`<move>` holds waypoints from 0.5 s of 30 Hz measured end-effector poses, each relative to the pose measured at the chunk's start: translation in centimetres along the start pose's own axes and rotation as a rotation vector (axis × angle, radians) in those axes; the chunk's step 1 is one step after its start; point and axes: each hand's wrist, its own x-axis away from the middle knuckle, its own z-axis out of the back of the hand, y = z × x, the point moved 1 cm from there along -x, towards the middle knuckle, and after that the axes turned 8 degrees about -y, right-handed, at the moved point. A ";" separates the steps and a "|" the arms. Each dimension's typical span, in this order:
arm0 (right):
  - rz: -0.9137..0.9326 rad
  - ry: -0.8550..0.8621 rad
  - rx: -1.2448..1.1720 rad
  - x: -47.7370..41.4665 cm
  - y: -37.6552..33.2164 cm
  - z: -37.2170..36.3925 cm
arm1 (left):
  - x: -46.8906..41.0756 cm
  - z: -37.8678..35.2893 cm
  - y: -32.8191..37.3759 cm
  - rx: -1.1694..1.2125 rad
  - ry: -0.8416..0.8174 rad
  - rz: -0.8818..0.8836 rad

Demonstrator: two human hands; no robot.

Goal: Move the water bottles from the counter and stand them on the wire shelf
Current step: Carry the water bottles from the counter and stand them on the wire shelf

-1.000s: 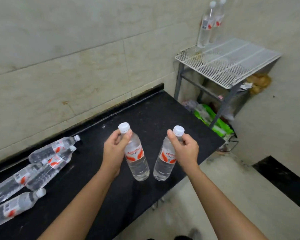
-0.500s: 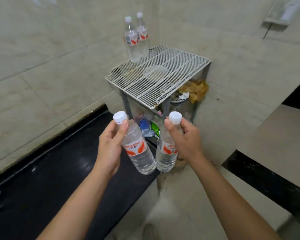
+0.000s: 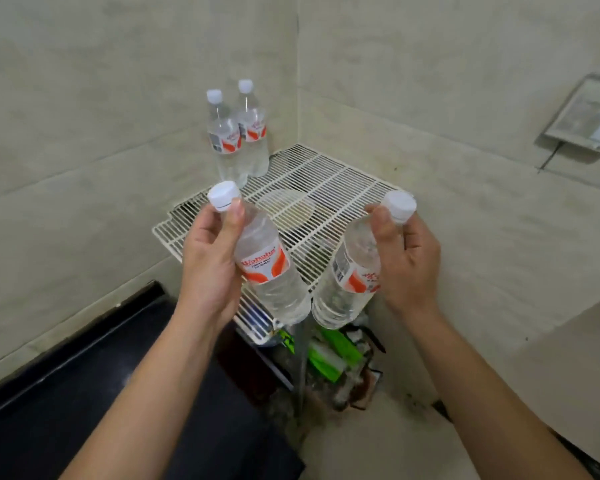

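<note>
**Two bottles held over the wire shelf**

Head view: The left hand (image 3: 208,268) grips the left bottle (image 3: 271,271). Its fingers (image 3: 234,220) are curled round the neck and shoulder, with the thumb lying up beside the white cap. This bottle is tilted, cap to the upper left and base to the lower right. It is held in the air over the near corner of the wire shelf (image 3: 326,188).

The right hand (image 3: 409,268) grips the right bottle (image 3: 350,271), thumb pressed just under the cap and the other fingers curled behind the neck. This bottle leans the opposite way, cap to the upper right and base to the lower left. The two bases come very close together; whether they touch cannot be told.

At the back left corner of the shelf, against the tiled wall, two standing bottles (image 3: 226,143) are upright side by side, caps on, orange labels facing out.

The black desk (image 3: 84,393) fills the lower left, its end just beside the shelf. Under the shelf lies clutter, including green packets (image 3: 336,348). A pale wall box (image 3: 589,119) hangs on the right wall, well apart from the hands.
</note>
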 end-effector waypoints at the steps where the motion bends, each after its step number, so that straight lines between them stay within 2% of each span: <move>1: 0.005 -0.004 -0.003 -1.8 0.1 -0.3 | -1.7 -0.2 0.0 -0.006 0.018 -0.015; 4: 0.006 -0.021 0.021 -6.7 0.9 -1.4 | -6.3 -0.7 0.0 -0.020 0.094 -0.055; 9: 0.021 -0.152 0.151 -13.4 4.3 -4.3 | -12.4 -0.4 -1.3 -0.037 0.289 -0.109; 15: 0.078 -0.262 0.195 -21.4 10.0 -8.6 | -18.7 1.0 -3.5 -0.173 0.554 -0.175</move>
